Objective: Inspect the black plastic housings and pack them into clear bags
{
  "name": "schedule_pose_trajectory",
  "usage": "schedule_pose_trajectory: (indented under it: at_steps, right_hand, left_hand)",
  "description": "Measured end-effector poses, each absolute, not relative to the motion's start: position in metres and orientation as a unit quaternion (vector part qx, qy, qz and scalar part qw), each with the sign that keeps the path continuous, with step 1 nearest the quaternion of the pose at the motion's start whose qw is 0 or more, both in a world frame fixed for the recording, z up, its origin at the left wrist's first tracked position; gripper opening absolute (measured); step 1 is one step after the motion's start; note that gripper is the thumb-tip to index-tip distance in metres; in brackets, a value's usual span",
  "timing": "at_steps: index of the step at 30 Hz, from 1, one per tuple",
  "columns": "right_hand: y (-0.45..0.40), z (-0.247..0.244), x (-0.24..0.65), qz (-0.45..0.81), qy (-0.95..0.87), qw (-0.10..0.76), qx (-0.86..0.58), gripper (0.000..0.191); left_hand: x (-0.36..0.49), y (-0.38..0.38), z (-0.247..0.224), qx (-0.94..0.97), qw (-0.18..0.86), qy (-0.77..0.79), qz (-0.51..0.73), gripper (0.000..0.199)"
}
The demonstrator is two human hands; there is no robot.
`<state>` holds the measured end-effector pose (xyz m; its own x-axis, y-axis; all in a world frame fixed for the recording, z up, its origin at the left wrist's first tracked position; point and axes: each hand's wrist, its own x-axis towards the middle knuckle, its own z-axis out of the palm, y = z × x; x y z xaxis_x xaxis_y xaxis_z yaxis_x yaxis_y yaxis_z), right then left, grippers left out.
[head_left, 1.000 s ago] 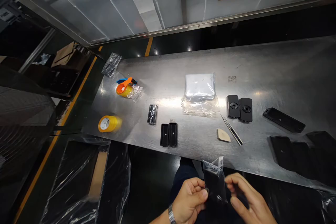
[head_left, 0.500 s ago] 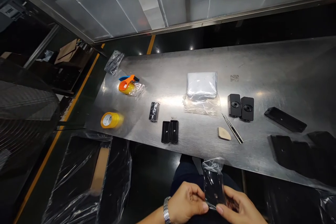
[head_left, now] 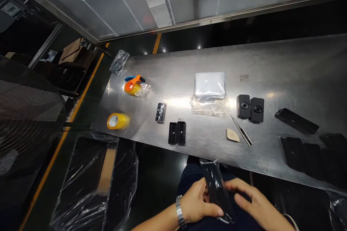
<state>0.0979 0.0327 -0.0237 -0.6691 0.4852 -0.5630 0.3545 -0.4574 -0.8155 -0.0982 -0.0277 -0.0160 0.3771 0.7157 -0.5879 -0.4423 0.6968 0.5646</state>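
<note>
My left hand (head_left: 195,201) holds a black plastic case in a clear bag (head_left: 217,189), tilted over my lap below the table edge. Its thumb presses near the lower end, and the bag's loose end sticks up at the top. At the right side of the bag is my right hand (head_left: 252,200), thumb and fingers apart; whether its fingertips touch the plastic I cannot tell. On the table beyond lie two open black cases (head_left: 177,133), a utility knife (head_left: 241,130) and a beige wedge-shaped piece (head_left: 232,135).
On the metal table (head_left: 162,72) lie a stack of clear bags (head_left: 210,86), two black boxes with round dials (head_left: 250,108), a wrapped black piece (head_left: 161,112), a tape roll (head_left: 116,121) and an orange tape dispenser (head_left: 133,85). More black cases (head_left: 296,121) sit right. A plastic-lined box (head_left: 78,173) stands lower left.
The bagged case has turned and tilted, its top now leaning left, and stays in my left hand. My right hand has let go of its lower end, its fingers now spread.
</note>
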Motion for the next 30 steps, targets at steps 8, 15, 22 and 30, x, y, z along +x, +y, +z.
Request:
schedule_pose_trajectory:
  at_steps: [8,15,22,30]
  right_hand:
    - [0.052,-0.037,0.047,0.764,-0.338,0.178,-0.519,0.030]
    - [0.074,-0.044,0.046,0.709,-0.314,0.257,-0.576,0.031]
    - [0.077,-0.044,0.025,0.711,-0.353,0.242,-0.558,0.035]
    - [0.081,-0.077,-0.005,0.764,-0.380,0.085,-0.514,0.038]
  left_hand:
    - [-0.100,-0.017,-0.028,0.142,0.826,0.466,0.285,0.054]
    - [-0.092,-0.030,-0.030,0.168,0.724,0.580,0.333,0.043]
    - [-0.095,-0.025,-0.016,0.460,0.396,0.713,0.351,0.032]
    - [-0.109,-0.051,-0.034,0.445,0.259,0.737,0.438,0.031]
